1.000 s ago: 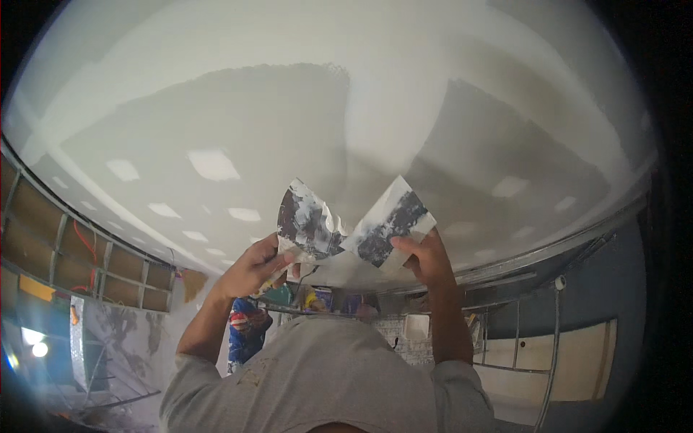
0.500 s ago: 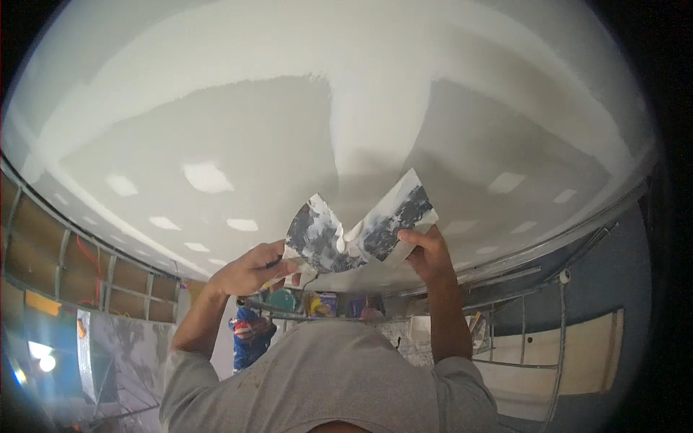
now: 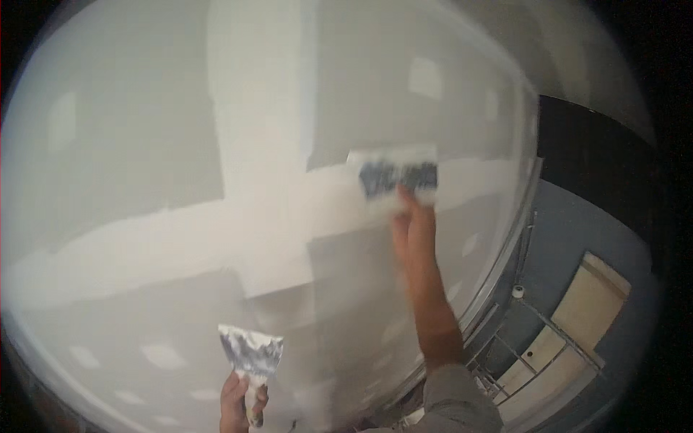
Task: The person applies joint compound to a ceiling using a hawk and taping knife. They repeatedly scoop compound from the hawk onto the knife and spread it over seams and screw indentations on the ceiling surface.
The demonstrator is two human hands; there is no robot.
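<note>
My right hand [image 3: 416, 222] is closed on a wide drywall knife [image 3: 398, 177], its dark blade smeared with white compound. The blade appears to lie on a pale band of joint compound [image 3: 268, 220] on the grey drywall [image 3: 155, 115], slightly blurred. Lower left, my left hand [image 3: 234, 403] grips the handle of a smaller putty knife [image 3: 253, 351]. That blade points up, coated with white compound along its top edge, and stands apart from the other knife. Some fingers of my left hand are behind the handle.
Pale compound patches [image 3: 424, 78] dot the drywall, and bands cross near its middle. Beyond the drywall's right edge are a dark blue-grey wall [image 3: 570, 209], a metal frame [image 3: 538, 317] and a light board [image 3: 592, 303].
Both knives were together, blades nearly meeting with compound between them. They have separated: the right is higher against the drywall, the left lower to the left. The view has also shifted and tilted.
</note>
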